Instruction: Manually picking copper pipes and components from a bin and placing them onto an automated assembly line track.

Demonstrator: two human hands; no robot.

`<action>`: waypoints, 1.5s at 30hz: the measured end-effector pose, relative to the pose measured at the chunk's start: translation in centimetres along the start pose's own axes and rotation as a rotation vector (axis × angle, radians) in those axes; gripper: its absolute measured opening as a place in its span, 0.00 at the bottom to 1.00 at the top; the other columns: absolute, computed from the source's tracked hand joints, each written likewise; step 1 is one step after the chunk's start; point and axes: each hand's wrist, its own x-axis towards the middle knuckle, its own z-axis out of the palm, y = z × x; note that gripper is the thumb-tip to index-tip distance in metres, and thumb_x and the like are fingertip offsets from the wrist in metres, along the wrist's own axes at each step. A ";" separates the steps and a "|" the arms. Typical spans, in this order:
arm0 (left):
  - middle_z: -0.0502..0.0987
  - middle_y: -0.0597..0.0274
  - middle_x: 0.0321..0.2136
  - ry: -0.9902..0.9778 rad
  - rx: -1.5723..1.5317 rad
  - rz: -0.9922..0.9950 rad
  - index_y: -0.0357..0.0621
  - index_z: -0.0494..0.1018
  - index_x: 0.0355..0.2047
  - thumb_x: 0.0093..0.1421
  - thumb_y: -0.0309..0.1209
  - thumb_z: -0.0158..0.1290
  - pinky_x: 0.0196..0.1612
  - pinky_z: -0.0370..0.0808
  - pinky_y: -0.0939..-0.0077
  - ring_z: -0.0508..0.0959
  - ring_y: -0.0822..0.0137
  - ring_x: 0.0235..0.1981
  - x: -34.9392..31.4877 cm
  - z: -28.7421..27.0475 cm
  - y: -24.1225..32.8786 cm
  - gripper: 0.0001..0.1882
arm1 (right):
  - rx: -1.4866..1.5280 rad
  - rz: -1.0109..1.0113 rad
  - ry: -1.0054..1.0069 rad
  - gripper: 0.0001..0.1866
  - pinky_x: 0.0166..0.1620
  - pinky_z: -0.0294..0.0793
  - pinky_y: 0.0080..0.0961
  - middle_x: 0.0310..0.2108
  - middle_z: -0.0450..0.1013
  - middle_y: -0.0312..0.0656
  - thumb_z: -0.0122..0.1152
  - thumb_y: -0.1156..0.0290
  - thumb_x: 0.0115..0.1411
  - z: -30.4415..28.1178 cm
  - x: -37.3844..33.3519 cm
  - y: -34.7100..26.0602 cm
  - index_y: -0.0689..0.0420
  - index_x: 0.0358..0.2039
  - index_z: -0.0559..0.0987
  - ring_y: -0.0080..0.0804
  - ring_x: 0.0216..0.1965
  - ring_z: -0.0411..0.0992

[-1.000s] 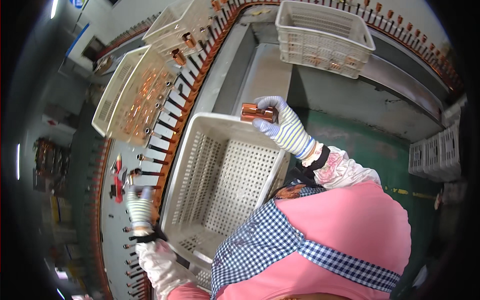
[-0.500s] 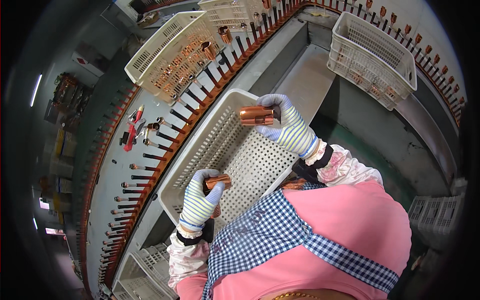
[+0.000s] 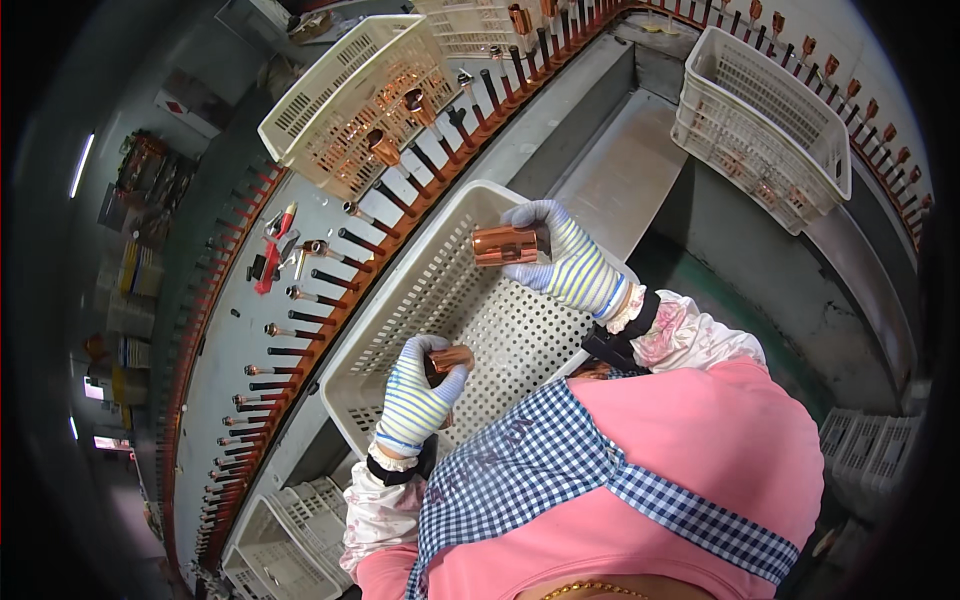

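Both my hands wear striped knit gloves and are over a white perforated plastic crate. My right hand grips a shiny copper pipe fitting by its right end, near the crate's far side. Lower and to the left, my left hand is closed around another copper fitting, held between thumb and fingers; part of it is hidden by the glove. The two fittings are apart. Under the left hand, a bit of copper shows, too covered to make out.
A curved conveyor with upright black-and-red pegs runs past the crate's far left side; some carry copper fittings. A crate of copper pieces stands beyond it. Stacked crates are at right, red-handled tools at left.
My left hand has moved slightly right and up with its fitting. My right hand's fitting has shifted a little left and down. Pegs and fittings on the conveyor have moved along.
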 end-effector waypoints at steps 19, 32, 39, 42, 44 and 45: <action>0.74 0.46 0.57 -0.171 0.248 0.000 0.40 0.65 0.66 0.62 0.39 0.66 0.59 0.76 0.60 0.77 0.55 0.56 2.8 -15.2 -8.2 0.37 | -0.629 -0.128 -0.407 0.36 0.48 0.80 0.29 0.46 0.79 0.48 0.77 0.63 0.55 13.2 24.7 -1.4 0.59 0.61 0.71 0.33 0.44 0.78; 0.80 0.38 0.51 0.605 0.910 -0.314 0.51 0.71 0.63 0.69 0.51 0.47 0.53 0.78 0.50 0.81 0.43 0.52 27.4 -16.1 -26.8 0.28 | -1.267 -0.263 -0.418 0.22 0.49 0.79 0.45 0.42 0.81 0.53 0.62 0.49 0.62 17.8 28.8 34.3 0.56 0.46 0.78 0.53 0.45 0.80; 0.82 0.50 0.29 0.793 0.597 -0.038 0.40 0.76 0.41 0.67 0.40 0.57 0.38 0.79 0.59 0.82 0.58 0.31 17.8 -9.7 -25.5 0.14 | -0.657 -0.129 -0.791 0.20 0.52 0.78 0.40 0.43 0.79 0.50 0.64 0.57 0.62 4.5 14.7 25.0 0.58 0.47 0.76 0.48 0.46 0.78; 0.80 0.64 0.31 0.498 -0.079 -0.217 0.41 0.75 0.44 0.67 0.40 0.61 0.39 0.79 0.72 0.79 0.73 0.35 15.0 -4.0 -17.4 0.15 | -0.293 0.093 -0.621 0.27 0.56 0.76 0.36 0.48 0.74 0.47 0.69 0.62 0.61 -1.6 13.2 23.1 0.59 0.55 0.68 0.38 0.51 0.75; 0.79 0.62 0.41 0.377 -0.288 0.047 0.42 0.71 0.51 0.65 0.38 0.64 0.46 0.80 0.72 0.80 0.71 0.43 14.0 -0.6 -17.5 0.20 | -0.289 0.106 -0.645 0.33 0.59 0.75 0.37 0.50 0.72 0.47 0.71 0.64 0.60 -3.0 13.4 21.5 0.58 0.60 0.64 0.39 0.54 0.73; 0.77 0.60 0.47 0.340 -0.319 0.071 0.42 0.69 0.52 0.64 0.38 0.65 0.49 0.79 0.72 0.79 0.68 0.47 13.8 0.3 -17.9 0.23 | -0.312 0.042 -0.661 0.33 0.59 0.75 0.36 0.51 0.72 0.46 0.71 0.64 0.60 -3.5 13.3 22.3 0.58 0.61 0.64 0.38 0.56 0.72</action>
